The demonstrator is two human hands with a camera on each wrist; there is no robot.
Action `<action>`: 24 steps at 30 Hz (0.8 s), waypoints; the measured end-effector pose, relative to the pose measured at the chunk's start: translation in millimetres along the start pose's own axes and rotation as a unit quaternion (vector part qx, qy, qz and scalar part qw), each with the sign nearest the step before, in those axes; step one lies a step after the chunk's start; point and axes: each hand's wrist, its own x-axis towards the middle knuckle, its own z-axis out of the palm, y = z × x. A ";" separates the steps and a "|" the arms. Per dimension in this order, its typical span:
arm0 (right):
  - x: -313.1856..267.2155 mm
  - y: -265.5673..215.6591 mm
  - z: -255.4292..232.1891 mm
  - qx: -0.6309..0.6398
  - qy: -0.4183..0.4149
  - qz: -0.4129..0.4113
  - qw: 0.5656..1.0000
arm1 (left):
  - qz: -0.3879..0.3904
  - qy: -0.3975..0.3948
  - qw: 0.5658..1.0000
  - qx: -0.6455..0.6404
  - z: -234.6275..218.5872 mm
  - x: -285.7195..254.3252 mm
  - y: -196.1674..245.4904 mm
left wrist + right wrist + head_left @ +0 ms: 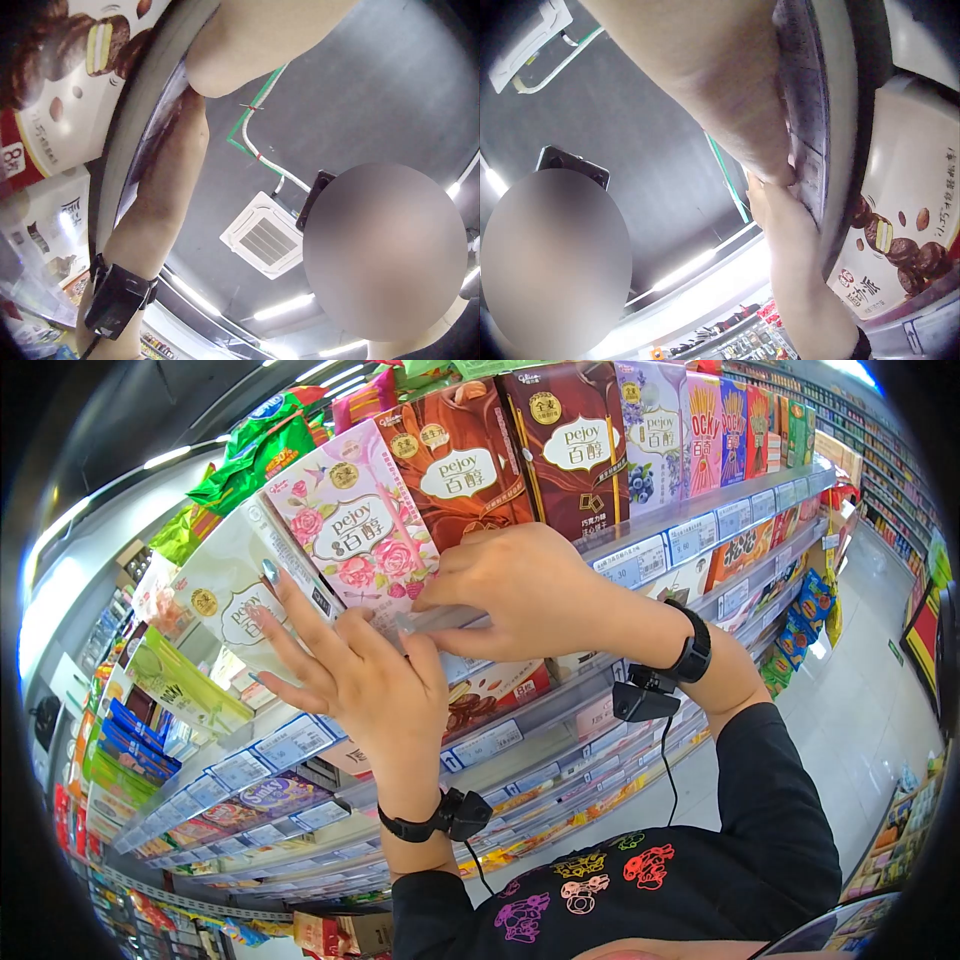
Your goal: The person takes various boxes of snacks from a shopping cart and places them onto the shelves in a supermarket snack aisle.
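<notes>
My left hand (375, 680) reaches up with several fingers spread in front of a white Pejoy box (245, 610). Its index finger is bent, and its thumb points up near the shelf's front. Close beside it, my right hand (520, 595) bends its fingers at the foot of a pink rose-patterned Pejoy box (350, 525), pinching a clear plastic strip (450, 618) on the shelf edge between thumb and fingers. Brown Pejoy boxes (460, 465) stand behind that hand. Both wrist views mostly catch forearms; the fingertips are hidden there.
Price labels (640, 560) run along the shelf front. A lower tier carries a choco-pie box (900, 225). More Pocky boxes (705, 435) line the right, green snack bags (255, 450) sit up top, and an aisle floor (850, 690) lies to the right.
</notes>
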 end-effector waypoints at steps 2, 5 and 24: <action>-0.2 0.5 0.8 0.005 0.006 -0.006 1.000 | 0.001 0.004 1.000 -0.001 0.6 0.2 0.1; -0.3 1.0 0.9 0.008 0.007 -0.009 1.000 | -0.002 0.004 1.000 -0.001 0.3 0.6 1.2; 1.5 2.1 -2.1 -0.002 -0.044 -0.007 0.999 | 0.002 -0.011 1.000 0.004 -0.1 -1.0 0.3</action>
